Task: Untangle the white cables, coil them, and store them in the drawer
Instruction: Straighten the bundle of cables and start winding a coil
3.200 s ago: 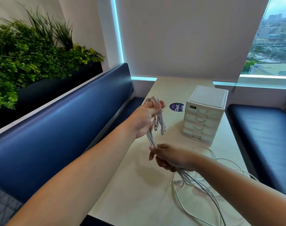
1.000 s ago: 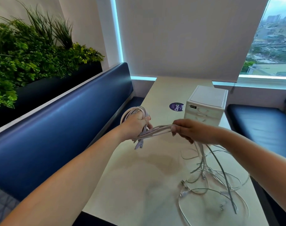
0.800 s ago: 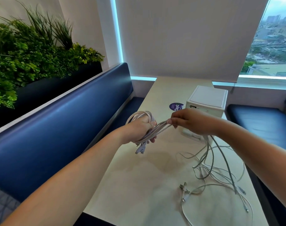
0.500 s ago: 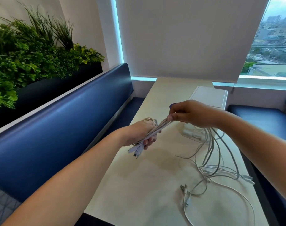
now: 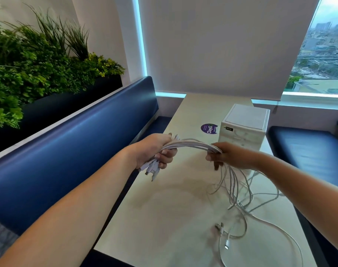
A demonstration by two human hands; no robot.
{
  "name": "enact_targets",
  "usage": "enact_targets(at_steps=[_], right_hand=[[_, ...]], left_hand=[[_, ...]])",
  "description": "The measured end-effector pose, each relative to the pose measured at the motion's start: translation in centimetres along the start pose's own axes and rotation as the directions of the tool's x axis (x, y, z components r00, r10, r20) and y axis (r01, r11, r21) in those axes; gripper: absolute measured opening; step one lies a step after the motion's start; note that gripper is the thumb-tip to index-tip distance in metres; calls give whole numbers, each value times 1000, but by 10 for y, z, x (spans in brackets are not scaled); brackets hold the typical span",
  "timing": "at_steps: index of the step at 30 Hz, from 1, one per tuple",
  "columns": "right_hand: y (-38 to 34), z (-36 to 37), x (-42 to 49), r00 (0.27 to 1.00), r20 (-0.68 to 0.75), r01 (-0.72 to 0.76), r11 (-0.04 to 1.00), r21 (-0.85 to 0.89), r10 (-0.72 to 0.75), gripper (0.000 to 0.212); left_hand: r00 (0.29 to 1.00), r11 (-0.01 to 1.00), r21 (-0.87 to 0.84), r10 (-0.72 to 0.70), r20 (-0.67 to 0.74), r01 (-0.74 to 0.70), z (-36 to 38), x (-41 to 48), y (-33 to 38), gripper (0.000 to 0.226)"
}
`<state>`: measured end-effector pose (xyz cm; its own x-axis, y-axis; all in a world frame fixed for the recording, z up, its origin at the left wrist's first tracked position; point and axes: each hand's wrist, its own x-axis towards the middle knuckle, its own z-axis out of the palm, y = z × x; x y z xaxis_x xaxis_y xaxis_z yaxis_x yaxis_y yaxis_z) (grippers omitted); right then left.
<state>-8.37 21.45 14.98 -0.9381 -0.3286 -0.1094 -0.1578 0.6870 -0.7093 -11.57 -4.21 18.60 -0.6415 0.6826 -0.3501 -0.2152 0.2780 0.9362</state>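
Hands: L hand (image 5: 156, 151) grips white cables (image 5: 193, 145), plugs under it; R hand (image 5: 230, 157) grips same bundle, just drawn rightward off L hand. Coil incomplete; slack below R hand.

Forearms (image 5: 91, 191), left hand (image 5: 154, 151) and right hand (image 5: 232, 158) are bare.

The white cables (image 5: 193, 145) and the far white drawer unit (image 5: 245, 130) lie pale against the cream table (image 5: 154, 218), where a round purple sticker (image 5: 209, 128) carries white lettering. On the left the bench (image 5: 77, 147) is glossy navy blue, the plants (image 5: 39, 74) behind it green in a black planter (image 5: 54, 105); the far blind (image 5: 222, 45) is plain off-white.
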Motion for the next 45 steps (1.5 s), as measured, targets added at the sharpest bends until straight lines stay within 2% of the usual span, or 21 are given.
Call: enact_targets(at_steps=[4,5,7,9,11,14,16,17,19,22,24,27,31,33,36,37,38,39,41,43,45], right_hand=[[-14,-13,-7,1000,-10,-7,961,275,10,44],[-22,-20,-7,999,-42,20,959,284,-9,47],[-40,-33,-1,977,-204,93,986,136,-64,43],[-58,-44,12,908,-393,134,990,-52,-144,30],[-78,-53,23,823,-529,143,976,-163,-209,27],[-107,-67,29,640,-696,235,945,-227,-326,20],[-116,-70,30,573,-726,327,918,-224,-381,16],[-115,-69,32,590,-711,331,918,-217,-381,14],[-100,-60,35,713,-609,274,938,-213,-347,13],[-64,-34,35,906,-359,170,970,-173,-223,17],[-48,-18,31,969,-202,109,980,-164,-141,20],[-43,-5,28,987,-107,99,973,-207,-123,6],[-67,2,19,964,-122,229,971,-75,-237,36],[-80,1,12,959,-65,275,961,-7,-275,48],[-88,-14,2,972,158,159,982,104,-174,70],[-88,-19,-1,973,185,118,987,107,-137,78],[-89,-24,-3,983,138,112,992,57,-119,84],[-90,-27,-5,992,26,128,991,-39,-127,89],[-93,-24,-6,967,-132,185,954,-235,-220,93],[-98,-6,-5,960,-85,219,901,-374,-268,92],[-95,17,2,963,-75,187,842,-506,-259,79]], left_hand=[[999,1000,15,26,-18,-26,-6,-8,-1,71],[999,999,1,40,-25,-40,-7,-8,-1,73],[996,994,-76,77,-51,-81,-10,-8,1,65],[989,973,-186,124,-75,-136,-12,-7,7,44],[975,940,-260,203,-92,-220,-14,-8,18,29],[944,883,-338,324,-69,-327,-16,-16,40,19],[930,863,-358,364,-47,-356,-18,-22,51,20],[928,860,-361,370,-42,-360,-19,-25,53,19],[938,876,-344,344,-50,-339,-21,-29,48,17],[968,931,-263,247,-54,-252,-20,-27,27,39],[980,947,-253,192,-52,-199,-16,-23,12,43],[991,945,-299,125,-39,-131,-10,-17,-2,44],[996,939,-333,77,-54,-90,-4,-11,-14,47],[994,931,-351,75,-79,-98,-4,-10,-19,51],[991,940,-327,61,-116,-96,-8,-10,-22,52],[990,951,-298,45,-134,-84,-9,-10,-23,51],[988,961,-267,27,-152,-67,-9,-11,-23,50],[986,969,-240,13,-166,-53,-8,-11,-22,52],[983,977,-209,1,-186,-41,-4,-10,-21,60],[982,978,-203,5,-188,-44,3,-7,-19,63],[984,975,-218,6,-179,-46,7,-3,-17,58]])
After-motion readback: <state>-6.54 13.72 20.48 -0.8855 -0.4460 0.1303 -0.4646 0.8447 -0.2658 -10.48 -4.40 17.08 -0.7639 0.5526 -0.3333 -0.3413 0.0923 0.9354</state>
